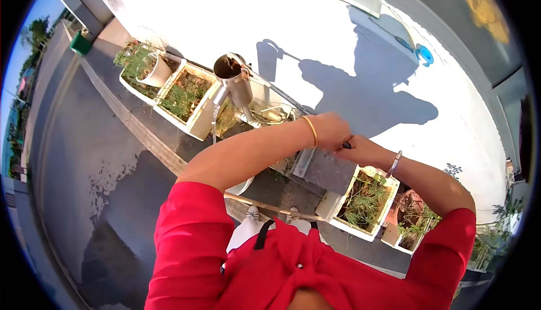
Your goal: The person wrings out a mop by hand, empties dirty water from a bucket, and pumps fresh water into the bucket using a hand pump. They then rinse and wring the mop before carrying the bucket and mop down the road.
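Note:
A metal hand pump (240,91) stands against the white wall, with water (214,124) running from its spout. Its long lever, the pump handle (276,89), slants down from the top of the pump towards me. My left hand (329,131), with a yellow bangle at the wrist, is closed around the handle. Beside it, my right hand (363,151), wearing a silver bangle, is closed at the handle's dark end (347,145). My fingers hide part of the grip.
Planted white boxes (186,93) and a white pot (153,70) stand left of the pump. Another planter (366,200) and a pinkish pot (408,208) are at right. A grey slab (327,170) lies below my hands. Wet pavement (121,197) spreads left.

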Tool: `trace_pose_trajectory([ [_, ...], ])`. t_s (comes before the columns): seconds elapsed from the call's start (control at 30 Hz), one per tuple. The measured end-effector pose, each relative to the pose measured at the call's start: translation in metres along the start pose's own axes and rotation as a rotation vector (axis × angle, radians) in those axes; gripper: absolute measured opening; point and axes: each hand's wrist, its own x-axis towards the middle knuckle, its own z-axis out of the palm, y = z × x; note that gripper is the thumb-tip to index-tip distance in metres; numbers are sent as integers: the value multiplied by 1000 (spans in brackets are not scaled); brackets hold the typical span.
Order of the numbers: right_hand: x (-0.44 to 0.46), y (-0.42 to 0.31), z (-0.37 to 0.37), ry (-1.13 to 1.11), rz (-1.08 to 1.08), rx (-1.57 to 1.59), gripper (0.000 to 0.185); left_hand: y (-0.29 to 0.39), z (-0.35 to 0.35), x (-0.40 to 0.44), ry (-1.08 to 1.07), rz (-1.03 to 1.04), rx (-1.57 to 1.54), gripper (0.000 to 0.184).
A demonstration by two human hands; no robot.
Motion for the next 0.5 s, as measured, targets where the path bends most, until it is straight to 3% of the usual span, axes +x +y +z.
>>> trace_pose_trajectory([
  [0.07,-16,-24,-28,-73,24,79,28,1,-42,0,85,91,-214,14],
  [0.17,-10,-33,-30,-80,133,13,30,-2,-52,2,17,57,-148,16],
  [0.23,6,-4,-9,139,-50,-56,32,-4,-22,11,-46,-12,-155,15],
  [0.3,16,11,-18,67,77,-174,31,-9,-14,20,59,-45,-127,14],
  [0.37,31,39,-17,59,-87,-21,27,-16,0,28,82,-58,-142,14],
  [0.5,69,81,-12,28,-174,61,22,-30,33,45,116,-72,-96,14],
])
